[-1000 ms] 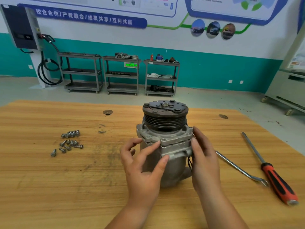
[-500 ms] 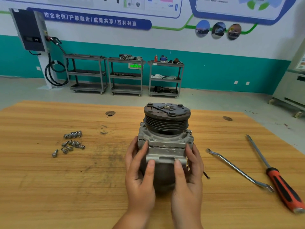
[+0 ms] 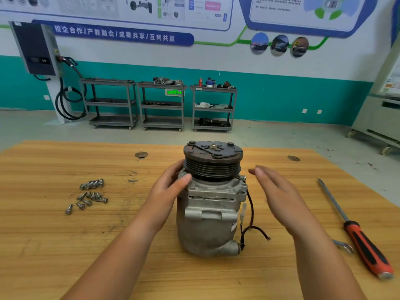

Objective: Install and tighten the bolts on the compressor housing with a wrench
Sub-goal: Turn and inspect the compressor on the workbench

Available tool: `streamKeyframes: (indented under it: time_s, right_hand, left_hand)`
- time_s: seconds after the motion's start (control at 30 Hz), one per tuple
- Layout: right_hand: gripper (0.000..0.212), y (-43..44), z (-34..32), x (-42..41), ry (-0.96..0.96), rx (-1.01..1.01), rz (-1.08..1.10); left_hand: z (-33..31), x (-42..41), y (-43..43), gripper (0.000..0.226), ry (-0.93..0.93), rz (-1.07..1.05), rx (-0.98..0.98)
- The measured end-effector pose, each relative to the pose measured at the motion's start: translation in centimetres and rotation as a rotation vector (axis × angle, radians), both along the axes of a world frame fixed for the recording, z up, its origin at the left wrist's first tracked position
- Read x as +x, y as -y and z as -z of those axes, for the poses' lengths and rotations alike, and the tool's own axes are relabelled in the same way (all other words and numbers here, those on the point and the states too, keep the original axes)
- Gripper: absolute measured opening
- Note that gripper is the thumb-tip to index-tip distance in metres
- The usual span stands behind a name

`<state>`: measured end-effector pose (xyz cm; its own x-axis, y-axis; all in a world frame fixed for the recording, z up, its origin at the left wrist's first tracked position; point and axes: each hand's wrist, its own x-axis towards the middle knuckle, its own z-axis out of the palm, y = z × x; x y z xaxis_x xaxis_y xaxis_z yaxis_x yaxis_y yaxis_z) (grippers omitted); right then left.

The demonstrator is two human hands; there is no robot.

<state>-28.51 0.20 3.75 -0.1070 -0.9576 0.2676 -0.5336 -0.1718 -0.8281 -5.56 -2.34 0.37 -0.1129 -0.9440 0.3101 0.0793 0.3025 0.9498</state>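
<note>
Table (image 3: 54, 245): wooden top, fills the near half of the view.

Left side of the table: bolts (image 3: 91, 194) in a loose cluster, lying on their sides, well apart from the compressor.

Left hand (image 3: 171, 188): on the compressor's left side at the top of the housing, just below the pulley. Fingers curl round toward the far side, with the tips hidden behind the pulley. Thumb presses on the near-left edge of the housing flange. The grip is closed round the body and holds it.

Compressor (image 3: 208, 215): centre of the table, standing upright. Grey cast housing, with the grooved pulley (image 3: 213, 162) and its dark clutch plate on top. Black and red wires (image 3: 251, 215) hang down the right side, loose ends lying near the base on the right.

Right hand (image 3: 279, 195): just right of the pulley, flat, fingers straight and together, palm turned toward the compressor. It holds nothing. It is motion-blurred, and a gap shows between the fingertips and the pulley, so there is no contact.

Wrench (image 3: 344, 247): on the table, near right. Only the open-end head shows beside the right forearm; the arm hides the rest.

Screwdriver (image 3: 365, 243): orange-and-black handle, just right of the wrench head, lying flat with the shaft pointing far.

Far side of the room: three grey carts (image 3: 162, 105) against the teal wall.
</note>
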Motion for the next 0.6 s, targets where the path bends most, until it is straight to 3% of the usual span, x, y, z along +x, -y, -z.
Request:
streamKeyframes:
  time_s: [0.03,0.1,0.23,0.4,0.53,0.6]
  right_hand:
    - [0.034,0.6,-0.4,0.4,0.111,-0.004,-0.066]
    - [0.031,1.9,-0.7,1.3,0.256,0.025,-0.137]
    - [0.043,4.4,0.8,2.4,0.258,0.08,-0.143]
    - [0.034,4.6,3.0,3.2,0.568,0.111,-0.17]
    - [0.031,5.0,3.6,3.5,0.605,0.091,-0.166]
    - [0.03,5.1,3.7,3.6,0.646,0.102,-0.157]
  left_hand:
    - [0.0,0.0,0.3,0.067,0.005,0.013,0.006]
    - [0.0,0.1,0.8,0.061,-0.008,0.041,0.008]
    - [0.6,-0.4,1.0,0.059,-0.026,0.053,-0.004]
    - [1.8,-1.8,0.5,0.073,-0.108,-0.05,-0.031]
    - [2.1,-2.2,0.1,0.083,-0.192,-0.112,-0.07]
    - [2.2,-2.3,0.1,0.077,-0.207,-0.128,-0.095]
